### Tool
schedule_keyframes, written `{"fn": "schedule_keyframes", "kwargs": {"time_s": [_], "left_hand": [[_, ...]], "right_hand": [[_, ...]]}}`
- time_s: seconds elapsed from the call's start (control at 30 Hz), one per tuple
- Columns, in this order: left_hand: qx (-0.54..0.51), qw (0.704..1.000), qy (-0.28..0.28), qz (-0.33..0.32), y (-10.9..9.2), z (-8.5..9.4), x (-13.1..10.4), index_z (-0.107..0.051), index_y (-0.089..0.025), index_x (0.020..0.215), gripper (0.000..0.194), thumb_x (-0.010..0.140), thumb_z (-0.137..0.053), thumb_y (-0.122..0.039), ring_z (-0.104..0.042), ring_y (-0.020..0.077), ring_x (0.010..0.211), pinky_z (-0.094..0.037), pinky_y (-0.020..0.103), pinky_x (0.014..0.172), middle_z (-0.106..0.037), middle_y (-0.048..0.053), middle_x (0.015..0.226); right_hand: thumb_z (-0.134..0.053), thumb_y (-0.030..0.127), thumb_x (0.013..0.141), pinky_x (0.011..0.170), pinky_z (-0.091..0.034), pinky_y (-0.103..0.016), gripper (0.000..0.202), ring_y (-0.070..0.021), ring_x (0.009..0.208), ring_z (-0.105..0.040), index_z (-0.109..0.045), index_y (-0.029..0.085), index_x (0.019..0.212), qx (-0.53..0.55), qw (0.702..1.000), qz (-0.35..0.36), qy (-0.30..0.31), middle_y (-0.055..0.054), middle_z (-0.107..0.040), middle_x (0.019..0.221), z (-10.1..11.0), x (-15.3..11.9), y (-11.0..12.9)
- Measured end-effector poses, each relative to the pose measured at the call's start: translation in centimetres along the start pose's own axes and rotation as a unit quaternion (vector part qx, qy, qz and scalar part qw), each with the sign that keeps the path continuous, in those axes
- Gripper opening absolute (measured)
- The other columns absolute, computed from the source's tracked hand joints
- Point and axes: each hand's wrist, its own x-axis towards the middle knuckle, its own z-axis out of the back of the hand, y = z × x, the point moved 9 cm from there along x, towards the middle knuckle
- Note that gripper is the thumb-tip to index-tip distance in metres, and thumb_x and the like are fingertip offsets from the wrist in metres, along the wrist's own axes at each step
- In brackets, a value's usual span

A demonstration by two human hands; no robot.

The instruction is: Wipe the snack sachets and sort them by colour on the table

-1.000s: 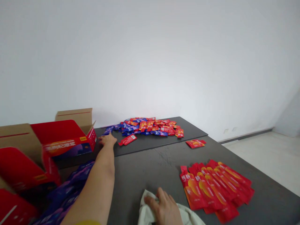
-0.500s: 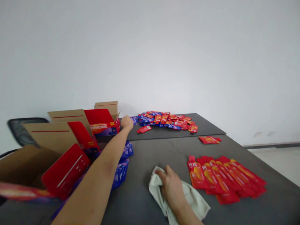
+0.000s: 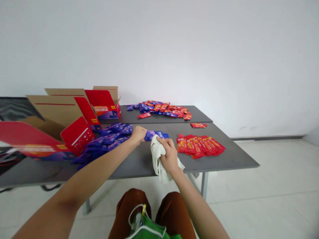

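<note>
My left hand [image 3: 139, 134] is closed on the left end of a blue-purple packet [image 3: 151, 134], held level above the dark table. At the packet's right end, my right hand [image 3: 169, 153] grips a whitish cloth [image 3: 157, 151], which hangs down by the table's front edge. The cloth covers part of the packet's lower side. Left of my hands lies a heap of blue packets [image 3: 107, 139], partly behind my left forearm. Red packets [image 3: 198, 145] lie fanned out in an overlapping row to the right.
Open red and brown cardboard boxes [image 3: 106, 106] stand along the left. On the rear table [image 3: 199, 114] is a mixed pile of red and blue packets [image 3: 161, 108], with a loose red packet [image 3: 144, 115] before it. Another red packet [image 3: 198, 125] lies at the right.
My left hand has come back from the rear pile with a blue packet. My right hand has lifted the cloth off the table and brought it to the packet. The view has tilted down.
</note>
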Motion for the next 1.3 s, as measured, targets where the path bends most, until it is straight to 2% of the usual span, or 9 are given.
{"fn": "schedule_keyframes", "kwargs": {"time_s": [0.13, 0.3, 0.53, 0.6, 0.73, 0.83, 1.07, 1.17, 1.3], "left_hand": [[-0.038, 0.982, 0.147, 0.113, 6.6, -2.6, -5.3, -0.062, -0.01, 0.055, 0.014, 0.069, -0.064, -0.01, -0.056, 0.0159, 0.043, -0.049, 0.029, 0.049, -0.06, 0.006, 0.047], [-0.087, 0.974, 0.162, 0.135, 10.0, -1.7, -7.8, -0.063, -0.011, 0.057, 0.014, 0.071, -0.061, -0.008, -0.056, 0.0131, 0.044, -0.049, 0.026, 0.05, -0.062, 0.005, 0.052], [-0.158, 0.978, 0.073, 0.113, 10.8, -0.6, -8.9, -0.067, -0.01, 0.071, 0.013, 0.074, -0.056, -0.005, -0.062, 0.0142, 0.055, -0.054, 0.028, 0.06, -0.064, 0.005, 0.056], [-0.159, 0.98, 0.056, 0.103, 10.9, -0.3, -8.9, -0.066, -0.01, 0.069, 0.013, 0.074, -0.055, -0.004, -0.06, 0.0133, 0.052, -0.053, 0.027, 0.057, -0.063, 0.004, 0.054], [-0.162, 0.982, 0.043, 0.088, 10.7, 0.2, -8.5, -0.066, -0.008, 0.062, 0.012, 0.067, -0.056, -0.004, -0.055, 0.0126, 0.044, -0.045, 0.023, 0.046, -0.059, 0.003, 0.048], [-0.164, 0.982, 0.036, 0.085, 11.0, 0.5, -8.2, -0.066, -0.008, 0.059, 0.005, 0.061, -0.062, -0.007, -0.056, 0.0139, 0.045, -0.04, 0.022, 0.044, -0.058, 0.003, 0.046], [-0.158, 0.984, -0.052, 0.061, 12.0, 1.3, -8.3, -0.071, -0.009, 0.079, 0.015, 0.069, -0.06, -0.011, -0.064, 0.0165, 0.06, -0.05, 0.024, 0.055, -0.065, 0.003, 0.058], [-0.184, 0.978, -0.032, 0.093, 12.0, 1.3, -8.5, -0.069, -0.006, 0.088, 0.021, 0.074, -0.053, -0.006, -0.066, 0.0168, 0.063, -0.054, 0.029, 0.061, -0.068, 0.007, 0.064], [-0.198, 0.971, 0.031, 0.129, 11.8, 1.4, -8.1, -0.068, -0.005, 0.086, 0.02, 0.074, -0.052, -0.003, -0.067, 0.0171, 0.062, -0.055, 0.028, 0.061, -0.067, 0.008, 0.062]], "right_hand": [[-0.047, 0.006, 0.077, 0.087, -0.04, -0.029, 0.062, -0.0194, 0.099, -0.048, -0.051, 0.028, 0.135, -0.071, 0.995, 0.028, 0.061, -0.007, -0.045, 0.122, -1.4, -0.8, 1.4], [-0.045, 0.012, 0.087, 0.085, -0.036, -0.036, 0.043, -0.0246, 0.103, -0.043, -0.061, 0.031, 0.122, -0.203, 0.965, 0.023, 0.167, -0.01, -0.054, 0.108, -5.9, -2.0, 1.7], [-0.039, 0.018, 0.094, 0.08, -0.036, -0.035, 0.033, -0.0251, 0.102, -0.043, -0.067, 0.028, 0.109, -0.299, 0.931, -0.13, 0.163, -0.012, -0.053, 0.108, -5.1, -1.3, -2.6], [-0.039, 0.017, 0.094, 0.081, -0.036, -0.036, 0.034, -0.0246, 0.102, -0.043, -0.066, 0.027, 0.111, -0.306, 0.93, -0.107, 0.171, -0.012, -0.052, 0.109, -5.1, -1.3, -2.2], [-0.037, 0.019, 0.095, 0.083, -0.036, -0.036, 0.035, -0.0242, 0.104, -0.043, -0.06, 0.026, 0.121, -0.272, 0.937, 0.049, 0.215, -0.012, -0.052, 0.112, -7.1, -1.8, 2.4], [-0.036, 0.019, 0.095, 0.084, -0.036, -0.036, 0.039, -0.0248, 0.106, -0.042, -0.056, 0.025, 0.127, -0.242, 0.936, 0.096, 0.236, -0.012, -0.051, 0.115, -8.1, -2.1, 4.5], [-0.04, 0.016, 0.09, 0.086, -0.036, -0.035, 0.048, -0.0243, 0.107, -0.042, -0.051, 0.035, 0.133, -0.235, 0.943, -0.027, 0.235, -0.009, -0.049, 0.12, -7.0, -2.0, -0.1], [-0.039, 0.012, 0.089, 0.087, -0.036, -0.036, 0.048, -0.0259, 0.107, -0.042, -0.056, 0.032, 0.13, -0.263, 0.934, -0.091, 0.223, -0.012, -0.05, 0.116, -6.1, -1.8, -2.4], [-0.043, 0.011, 0.087, 0.089, -0.036, -0.035, 0.052, -0.0245, 0.106, -0.042, -0.053, 0.033, 0.134, -0.208, 0.943, 0.01, 0.259, -0.01, -0.051, 0.115, -7.1, -1.9, 0.1]]}}
